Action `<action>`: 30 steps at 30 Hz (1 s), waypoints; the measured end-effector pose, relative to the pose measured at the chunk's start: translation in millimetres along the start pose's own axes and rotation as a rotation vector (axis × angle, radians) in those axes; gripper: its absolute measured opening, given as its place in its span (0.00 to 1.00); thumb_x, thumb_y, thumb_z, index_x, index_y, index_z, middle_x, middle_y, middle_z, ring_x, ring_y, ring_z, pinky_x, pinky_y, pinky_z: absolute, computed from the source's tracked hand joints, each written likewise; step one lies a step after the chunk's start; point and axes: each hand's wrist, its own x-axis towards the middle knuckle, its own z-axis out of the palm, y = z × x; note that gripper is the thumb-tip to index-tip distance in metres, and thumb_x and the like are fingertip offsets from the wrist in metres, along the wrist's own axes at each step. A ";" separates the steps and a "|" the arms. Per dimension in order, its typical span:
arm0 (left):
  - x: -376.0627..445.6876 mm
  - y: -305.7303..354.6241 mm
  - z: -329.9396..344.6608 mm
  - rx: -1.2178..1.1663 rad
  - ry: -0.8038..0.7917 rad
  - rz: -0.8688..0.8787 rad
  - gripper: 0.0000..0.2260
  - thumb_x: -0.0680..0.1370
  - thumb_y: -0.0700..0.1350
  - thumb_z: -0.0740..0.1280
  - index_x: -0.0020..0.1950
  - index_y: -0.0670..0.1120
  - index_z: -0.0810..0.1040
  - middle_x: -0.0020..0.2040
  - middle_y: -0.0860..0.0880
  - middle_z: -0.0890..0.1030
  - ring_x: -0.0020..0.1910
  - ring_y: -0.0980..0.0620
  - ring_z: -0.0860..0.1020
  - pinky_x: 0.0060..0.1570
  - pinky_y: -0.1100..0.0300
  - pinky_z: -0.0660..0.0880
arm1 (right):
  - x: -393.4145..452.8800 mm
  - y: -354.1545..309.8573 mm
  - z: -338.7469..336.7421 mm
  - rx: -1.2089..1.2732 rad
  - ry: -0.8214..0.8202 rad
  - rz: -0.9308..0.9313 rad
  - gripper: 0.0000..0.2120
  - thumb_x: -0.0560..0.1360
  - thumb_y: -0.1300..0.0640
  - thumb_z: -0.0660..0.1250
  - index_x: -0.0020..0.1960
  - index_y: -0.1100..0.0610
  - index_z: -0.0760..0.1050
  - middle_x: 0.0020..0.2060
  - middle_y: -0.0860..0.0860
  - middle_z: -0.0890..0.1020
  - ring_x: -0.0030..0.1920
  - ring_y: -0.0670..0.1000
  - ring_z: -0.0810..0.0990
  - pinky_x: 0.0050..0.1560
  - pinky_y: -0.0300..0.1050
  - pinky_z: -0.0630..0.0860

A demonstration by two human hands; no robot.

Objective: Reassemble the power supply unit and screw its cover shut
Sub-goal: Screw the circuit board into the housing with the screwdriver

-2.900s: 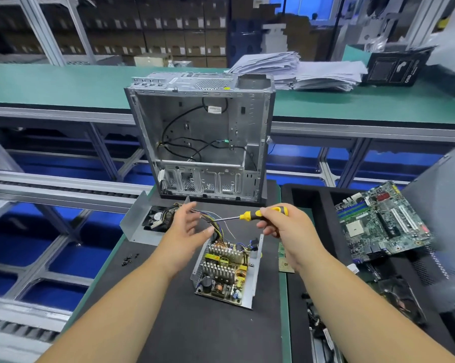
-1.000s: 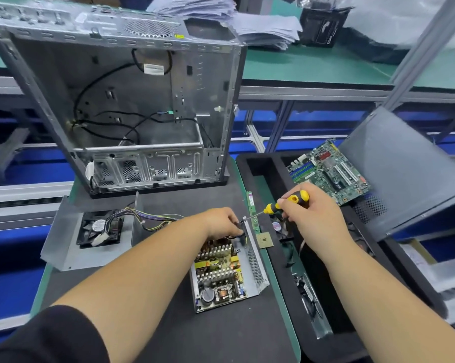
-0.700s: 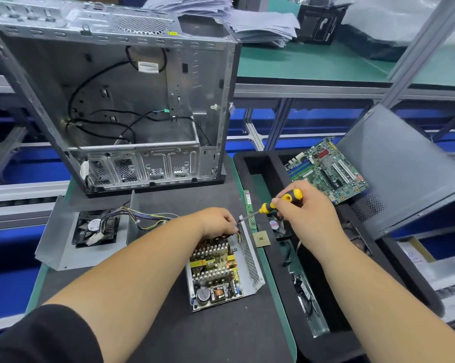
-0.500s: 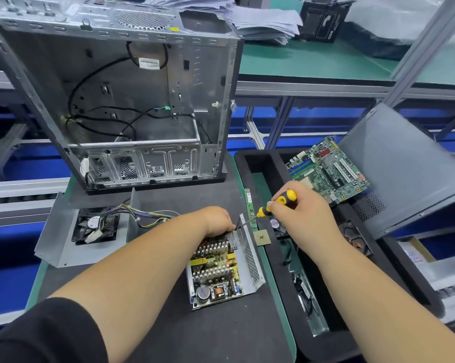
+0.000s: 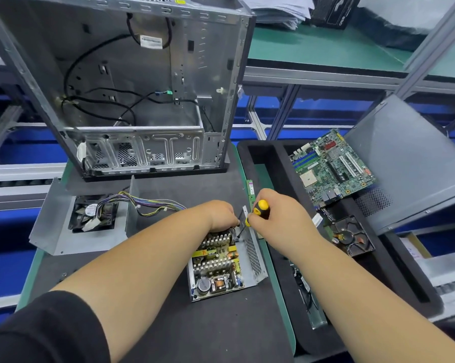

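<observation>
The open power supply unit [image 5: 252, 258] lies on the black mat, its circuit board and heat sinks exposed. Its grey cover [image 5: 53, 231], with the fan and a wire bundle, lies apart to the left. My left hand [image 5: 218, 214] curls down over the unit's far end; its fingertips are hidden. My right hand [image 5: 281, 218] grips a yellow-and-black screwdriver [image 5: 259, 209]. The shaft slants down-left, with its tip inside the unit's far right corner, beside my left fingers.
An empty computer case [image 5: 142, 87] stands upright behind the mat. To the right, a black tray [image 5: 260, 158] holds a motherboard [image 5: 331, 166] and a hard drive [image 5: 352, 237]. A grey side panel [image 5: 409, 163] leans over the tray. A memory stick [image 5: 250, 189] lies at the mat's edge.
My right hand has moved left and down, tipping the screwdriver more upright and lowering its tip into the unit. My left hand has stayed at the unit's far end.
</observation>
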 end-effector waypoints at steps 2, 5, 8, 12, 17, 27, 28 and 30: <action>0.3 -2.0 2.1 0.004 0.019 0.004 0.15 0.80 0.50 0.62 0.59 0.43 0.79 0.56 0.43 0.80 0.56 0.43 0.77 0.57 0.52 0.74 | 0.9 -1.3 1.9 -0.015 -0.012 -0.005 0.09 0.73 0.51 0.68 0.42 0.52 0.69 0.33 0.50 0.76 0.36 0.51 0.74 0.35 0.45 0.71; 1.0 -4.3 4.1 0.009 0.039 0.008 0.14 0.79 0.51 0.62 0.58 0.44 0.79 0.54 0.44 0.80 0.54 0.44 0.77 0.56 0.51 0.75 | 1.7 -2.1 2.7 -0.014 -0.025 -0.002 0.09 0.74 0.51 0.68 0.43 0.53 0.70 0.34 0.51 0.76 0.37 0.52 0.75 0.36 0.46 0.72; 1.3 -5.2 4.9 0.011 0.041 0.011 0.14 0.79 0.51 0.62 0.58 0.45 0.79 0.54 0.45 0.80 0.54 0.44 0.77 0.56 0.51 0.75 | 1.7 -0.9 2.8 -0.004 -0.037 0.000 0.09 0.74 0.52 0.68 0.42 0.53 0.69 0.33 0.51 0.76 0.36 0.51 0.74 0.34 0.45 0.71; 2.3 -5.9 4.8 -0.001 0.036 0.015 0.14 0.79 0.51 0.62 0.57 0.44 0.79 0.53 0.44 0.81 0.53 0.44 0.77 0.56 0.51 0.75 | 2.8 -0.5 3.9 0.003 -0.047 0.007 0.09 0.74 0.51 0.68 0.42 0.51 0.69 0.33 0.49 0.75 0.35 0.48 0.73 0.31 0.42 0.66; 3.4 -6.0 4.6 -0.012 0.026 0.013 0.14 0.79 0.51 0.62 0.56 0.44 0.80 0.52 0.43 0.81 0.53 0.44 0.77 0.55 0.51 0.75 | 4.6 0.2 6.6 0.000 -0.058 0.012 0.10 0.74 0.51 0.69 0.41 0.50 0.68 0.32 0.48 0.74 0.33 0.47 0.72 0.30 0.42 0.63; 5.2 -6.5 5.3 0.002 0.024 0.013 0.13 0.79 0.51 0.61 0.57 0.45 0.79 0.52 0.44 0.81 0.52 0.45 0.77 0.52 0.53 0.73 | 5.4 2.2 9.0 -0.010 -0.084 -0.018 0.09 0.74 0.52 0.68 0.41 0.51 0.68 0.32 0.48 0.74 0.34 0.48 0.72 0.31 0.43 0.65; 5.4 -6.6 5.2 0.002 0.023 0.014 0.13 0.79 0.50 0.61 0.56 0.45 0.79 0.52 0.44 0.80 0.52 0.45 0.77 0.51 0.53 0.73 | 5.6 2.0 9.0 -0.018 -0.094 -0.028 0.09 0.74 0.52 0.68 0.42 0.51 0.68 0.33 0.48 0.74 0.34 0.48 0.73 0.31 0.43 0.66; 5.9 -6.9 5.6 -0.001 0.022 0.012 0.13 0.78 0.50 0.61 0.55 0.45 0.79 0.51 0.43 0.81 0.51 0.45 0.77 0.49 0.53 0.73 | 6.4 0.6 7.9 -0.041 -0.130 -0.052 0.07 0.73 0.53 0.68 0.44 0.52 0.70 0.35 0.49 0.77 0.37 0.50 0.74 0.34 0.45 0.70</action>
